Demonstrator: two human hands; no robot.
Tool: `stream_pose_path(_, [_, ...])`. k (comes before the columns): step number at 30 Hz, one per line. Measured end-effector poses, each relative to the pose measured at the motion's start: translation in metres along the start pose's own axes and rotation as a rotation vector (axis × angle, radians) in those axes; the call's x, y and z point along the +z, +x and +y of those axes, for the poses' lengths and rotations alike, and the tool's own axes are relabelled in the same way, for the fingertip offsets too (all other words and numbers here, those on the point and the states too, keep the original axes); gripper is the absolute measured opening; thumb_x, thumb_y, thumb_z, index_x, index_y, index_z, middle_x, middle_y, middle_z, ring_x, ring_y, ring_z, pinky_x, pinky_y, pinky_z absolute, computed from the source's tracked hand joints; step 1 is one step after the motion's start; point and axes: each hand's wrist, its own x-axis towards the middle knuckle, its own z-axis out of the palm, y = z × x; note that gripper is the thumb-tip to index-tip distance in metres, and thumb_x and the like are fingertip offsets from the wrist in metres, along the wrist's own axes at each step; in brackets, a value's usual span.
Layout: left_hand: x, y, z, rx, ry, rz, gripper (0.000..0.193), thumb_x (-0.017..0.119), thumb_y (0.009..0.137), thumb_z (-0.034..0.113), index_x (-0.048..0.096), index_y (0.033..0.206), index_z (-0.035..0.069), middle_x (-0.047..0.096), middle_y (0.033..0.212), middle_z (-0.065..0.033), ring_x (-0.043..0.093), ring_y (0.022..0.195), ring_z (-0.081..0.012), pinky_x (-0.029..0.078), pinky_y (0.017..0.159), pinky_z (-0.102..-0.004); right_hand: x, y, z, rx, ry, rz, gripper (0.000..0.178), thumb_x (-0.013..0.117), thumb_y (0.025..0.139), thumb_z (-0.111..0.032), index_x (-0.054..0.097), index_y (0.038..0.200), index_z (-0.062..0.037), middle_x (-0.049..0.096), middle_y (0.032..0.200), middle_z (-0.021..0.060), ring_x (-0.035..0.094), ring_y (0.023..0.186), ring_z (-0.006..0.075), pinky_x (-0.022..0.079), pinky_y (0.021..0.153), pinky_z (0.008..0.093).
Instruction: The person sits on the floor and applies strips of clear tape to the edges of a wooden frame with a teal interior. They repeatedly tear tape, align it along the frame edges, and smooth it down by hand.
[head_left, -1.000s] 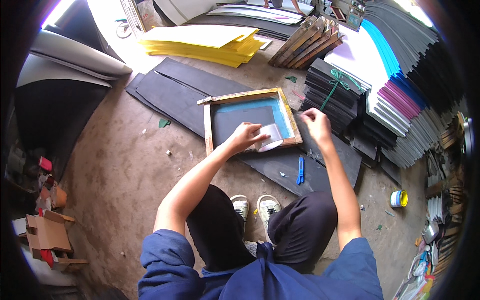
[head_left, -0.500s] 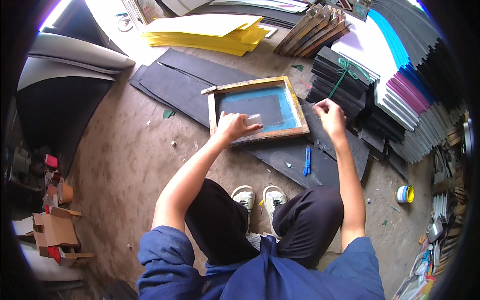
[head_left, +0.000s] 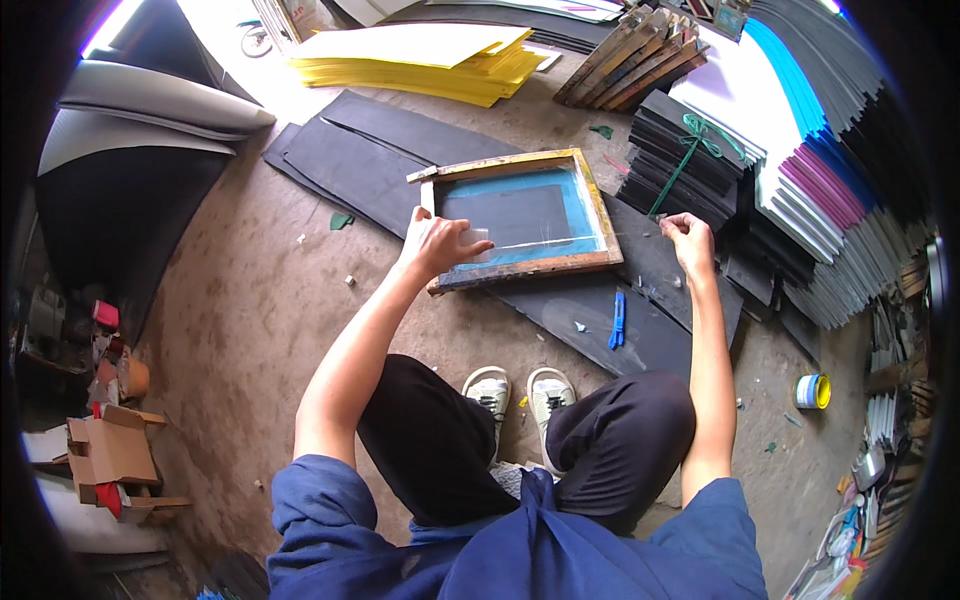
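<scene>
My left hand (head_left: 434, 242) is closed around a roll of clear tape (head_left: 477, 240), above the left side of a wooden silk-screen frame (head_left: 540, 268). A thin see-through strip of tape (head_left: 550, 243) stretches from the roll across the frame. Its far end is pinched between the fingertips of my right hand (head_left: 690, 240), out past the frame's right side. The frame has blue-green mesh (head_left: 490, 188) with a dark rectangle in the middle, and lies on black foam sheets (head_left: 365, 150). A blue utility knife (head_left: 617, 320) rests on the sheet in front of it.
Yellow sheets (head_left: 410, 72) are stacked at the back, with wooden frames (head_left: 630, 65) beside them. Black sheets tied with green string (head_left: 690, 150) stand at the right, near a yellow-and-blue can (head_left: 812, 391). Cardboard boxes (head_left: 115, 450) sit at the left.
My hands have moved apart, the left one leftward with the tape roll and the right one slightly right. The stretched strip between them now shows more clearly.
</scene>
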Motion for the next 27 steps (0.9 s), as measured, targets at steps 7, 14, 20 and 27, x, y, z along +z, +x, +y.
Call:
stream_pose_path(7, [0.001,-0.012,-0.027,-0.109,-0.979,0.096,0.042,0.054,0.087,0.036,0.049,0.067,-0.001,0.039,0.055,-0.0063,0.035,0.054,-0.0080,0.031,0.048,-0.0243,-0.002,0.001,0.008,0.024,0.065,0.006,0.016,0.067,0.076,-0.016,0.067,0.084,-0.0025,0.066,0.074,0.0055,0.061,0.070,0.0117,0.044,0.067,0.0266])
stream_pose_path(14, [0.025,-0.030,-0.042,0.026,0.003,0.237,0.025,0.044,0.088,0.022,0.051,0.070,0.006,0.054,0.052,-0.0168,0.057,0.047,-0.0327,0.048,0.045,-0.0408,0.017,0.002,0.002,0.014,0.057,-0.074,0.014,0.064,0.078,-0.013,0.065,0.084,-0.0008,0.065,0.075,0.0051,0.059,0.070,0.0112,0.045,0.068,0.0247])
stream_pose_path(20, [0.034,-0.035,-0.057,-0.267,-0.909,0.056,0.033,0.044,0.092,0.028,0.058,0.087,-0.001,0.061,0.070,-0.0064,0.057,0.071,-0.0136,0.045,0.065,-0.0289,0.032,0.039,0.029,-0.002,-0.168,0.014,0.018,0.065,0.077,-0.024,0.067,0.084,-0.0071,0.067,0.077,0.0047,0.063,0.071,0.0141,0.045,0.067,0.0298])
stream_pose_path(27, [0.051,-0.035,-0.065,-0.302,-0.709,0.002,0.032,0.042,0.093,0.026,0.056,0.090,-0.002,0.059,0.069,-0.0158,0.057,0.064,-0.0196,0.045,0.064,-0.0340,0.083,0.044,0.078,0.134,-0.072,-0.112,0.016,0.066,0.077,-0.016,0.066,0.084,-0.0018,0.067,0.076,0.0071,0.061,0.069,0.0129,0.045,0.065,0.0265])
